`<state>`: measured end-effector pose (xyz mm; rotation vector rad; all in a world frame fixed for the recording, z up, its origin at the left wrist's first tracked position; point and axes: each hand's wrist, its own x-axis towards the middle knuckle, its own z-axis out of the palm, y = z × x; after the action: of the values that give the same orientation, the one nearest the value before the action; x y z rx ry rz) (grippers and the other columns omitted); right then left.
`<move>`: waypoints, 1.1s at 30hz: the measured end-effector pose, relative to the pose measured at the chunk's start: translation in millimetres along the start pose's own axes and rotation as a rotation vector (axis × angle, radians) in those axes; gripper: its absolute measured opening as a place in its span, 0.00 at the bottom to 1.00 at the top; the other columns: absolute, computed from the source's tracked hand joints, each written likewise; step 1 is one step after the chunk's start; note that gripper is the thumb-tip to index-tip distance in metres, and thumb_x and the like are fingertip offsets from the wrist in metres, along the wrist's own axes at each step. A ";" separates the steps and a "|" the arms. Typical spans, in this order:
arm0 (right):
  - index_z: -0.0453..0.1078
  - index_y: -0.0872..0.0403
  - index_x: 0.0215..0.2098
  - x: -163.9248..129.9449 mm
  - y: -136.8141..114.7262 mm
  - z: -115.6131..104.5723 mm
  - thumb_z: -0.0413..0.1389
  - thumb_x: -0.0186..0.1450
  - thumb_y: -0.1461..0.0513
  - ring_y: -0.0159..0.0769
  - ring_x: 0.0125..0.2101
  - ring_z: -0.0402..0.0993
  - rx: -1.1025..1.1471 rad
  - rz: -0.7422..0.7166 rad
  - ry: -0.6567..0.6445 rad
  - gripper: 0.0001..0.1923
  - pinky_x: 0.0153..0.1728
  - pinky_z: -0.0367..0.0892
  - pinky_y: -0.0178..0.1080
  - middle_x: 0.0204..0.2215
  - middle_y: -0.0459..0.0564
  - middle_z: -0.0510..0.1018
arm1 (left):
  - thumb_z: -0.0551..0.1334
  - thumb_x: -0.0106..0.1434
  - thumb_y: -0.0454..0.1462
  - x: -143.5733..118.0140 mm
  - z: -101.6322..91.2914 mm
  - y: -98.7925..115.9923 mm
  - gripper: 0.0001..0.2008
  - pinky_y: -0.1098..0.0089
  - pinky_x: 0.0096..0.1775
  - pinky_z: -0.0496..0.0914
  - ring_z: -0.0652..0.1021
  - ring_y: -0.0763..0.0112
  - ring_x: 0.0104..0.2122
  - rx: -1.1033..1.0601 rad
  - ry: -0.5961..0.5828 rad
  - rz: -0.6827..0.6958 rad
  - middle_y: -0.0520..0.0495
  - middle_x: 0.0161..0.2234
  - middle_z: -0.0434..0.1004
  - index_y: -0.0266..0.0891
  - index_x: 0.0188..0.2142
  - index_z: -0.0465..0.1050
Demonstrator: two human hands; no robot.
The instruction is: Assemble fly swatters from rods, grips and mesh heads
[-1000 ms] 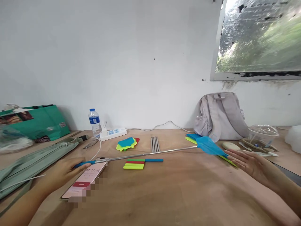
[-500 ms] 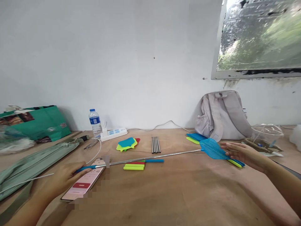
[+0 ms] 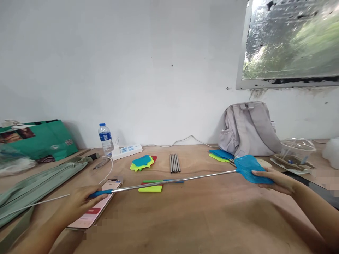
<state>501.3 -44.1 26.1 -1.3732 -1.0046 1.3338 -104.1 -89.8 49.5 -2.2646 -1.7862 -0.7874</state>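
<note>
A blue fly swatter [image 3: 250, 168] with a long metal rod stretches across the table between both hands. My left hand [image 3: 79, 200] is closed around its blue handle, above a phone [image 3: 91, 210]. At the other end, my right hand [image 3: 278, 179] pinches the mesh head between thumb and fingers. Below the rod lie yellow-green grip sleeves [image 3: 150, 189], with red, green and blue ones partly behind it. Several metal rods [image 3: 174, 163] lie side by side farther back. Loose swatter heads [image 3: 141, 162] in blue, yellow-green and red are stacked left of them.
More blue and yellow-green swatter heads [image 3: 220, 154] lie by a grey backpack [image 3: 249, 128]. A water bottle [image 3: 106, 137] and a power strip [image 3: 127, 151] stand near the wall. A green bag [image 3: 53, 139] sits left; a clear plastic bowl [image 3: 296, 148] sits right.
My right hand has taken hold of the mesh head, which it was beside before. The fly swatter has shifted right and a little toward me, with my left hand still on the handle.
</note>
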 end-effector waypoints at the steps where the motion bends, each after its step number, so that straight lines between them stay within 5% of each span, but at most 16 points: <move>1: 0.70 0.52 0.27 -1.6 -0.3 -1.0 0.65 0.43 0.63 0.31 0.21 0.72 -0.002 0.023 0.016 0.13 0.19 0.68 0.29 0.21 0.45 0.75 | 0.55 0.50 0.54 2.0 0.7 2.9 0.19 0.76 0.24 0.60 0.69 0.72 0.20 0.011 -0.060 0.026 0.54 0.18 0.71 0.43 0.21 0.72; 3: 0.70 0.51 0.29 -4.6 -0.1 -3.9 0.66 0.42 0.64 0.37 0.26 0.74 -0.011 0.053 0.033 0.16 0.23 0.71 0.32 0.25 0.47 0.77 | 0.55 0.52 0.52 7.0 2.1 8.1 0.18 0.76 0.24 0.59 0.69 0.73 0.20 0.055 -0.128 0.063 0.54 0.18 0.70 0.42 0.23 0.71; 11: 0.71 0.49 0.29 -3.9 8.6 -17.6 0.66 0.40 0.65 0.41 0.26 0.75 -0.004 0.038 0.055 0.17 0.19 0.70 0.33 0.26 0.49 0.77 | 0.54 0.55 0.50 25.6 5.4 11.0 0.17 0.76 0.23 0.57 0.67 0.75 0.19 0.106 -0.082 0.139 0.53 0.17 0.68 0.41 0.21 0.69; 17: 0.70 0.52 0.20 -4.2 7.9 -18.8 0.66 0.39 0.62 0.34 0.17 0.69 0.035 -0.094 0.049 0.11 0.12 0.62 0.30 0.17 0.49 0.74 | 0.53 0.54 0.52 30.3 -3.6 19.1 0.19 0.74 0.22 0.55 0.64 0.75 0.18 0.111 -0.029 0.103 0.53 0.16 0.65 0.40 0.19 0.66; 27: 0.65 0.52 0.12 -3.5 8.8 -29.0 0.67 0.34 0.59 0.28 0.09 0.57 0.034 -0.178 0.151 0.14 0.08 0.58 0.32 0.09 0.45 0.65 | 0.53 0.53 0.53 28.8 -9.3 21.7 0.21 0.74 0.22 0.54 0.64 0.74 0.18 0.151 0.083 0.133 0.53 0.15 0.63 0.39 0.18 0.65; 33: 0.68 0.53 0.18 -4.9 7.1 -10.2 0.66 0.37 0.58 0.31 0.13 0.63 -0.022 -0.155 0.060 0.14 0.08 0.58 0.31 0.15 0.49 0.71 | 0.51 0.56 0.53 31.6 1.3 54.3 0.22 0.73 0.24 0.55 0.67 0.73 0.20 0.135 -0.017 0.182 0.51 0.17 0.67 0.39 0.20 0.66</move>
<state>510.7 -51.2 19.9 -1.3162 -1.0647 1.1638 -47.9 -77.2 74.5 -2.3093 -1.5598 -0.5975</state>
